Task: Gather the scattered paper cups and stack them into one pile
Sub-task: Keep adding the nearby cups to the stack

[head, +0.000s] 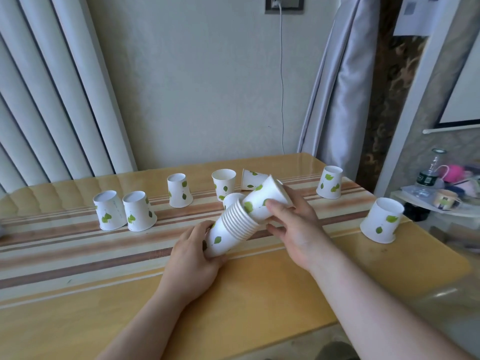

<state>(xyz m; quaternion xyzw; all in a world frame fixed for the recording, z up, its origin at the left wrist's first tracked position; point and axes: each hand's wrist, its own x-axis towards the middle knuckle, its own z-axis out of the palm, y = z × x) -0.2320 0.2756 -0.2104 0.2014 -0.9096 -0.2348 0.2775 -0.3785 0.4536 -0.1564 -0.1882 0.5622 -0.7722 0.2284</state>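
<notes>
My left hand [193, 253] grips the base of a tilted stack of white paper cups with green leaves [231, 228], held just above the table. My right hand [291, 222] holds a single cup [265, 201] whose narrow end sits partly inside the stack's open top. Loose cups stand upside down on the table: two at the left [109, 210] [139, 211], one further back [179, 190], one at the far right back [330, 182] and one at the right edge [381, 220]. An upright cup [224, 183] stands behind the stack, and one cup [250, 179] lies on its side.
The yellow table [259, 294] has brown stripes across its middle and a glossy cover. A wall, radiator-like panels [52, 100] and a curtain [337, 87] stand behind it. A cluttered shelf with a bottle [428, 175] sits off the right edge.
</notes>
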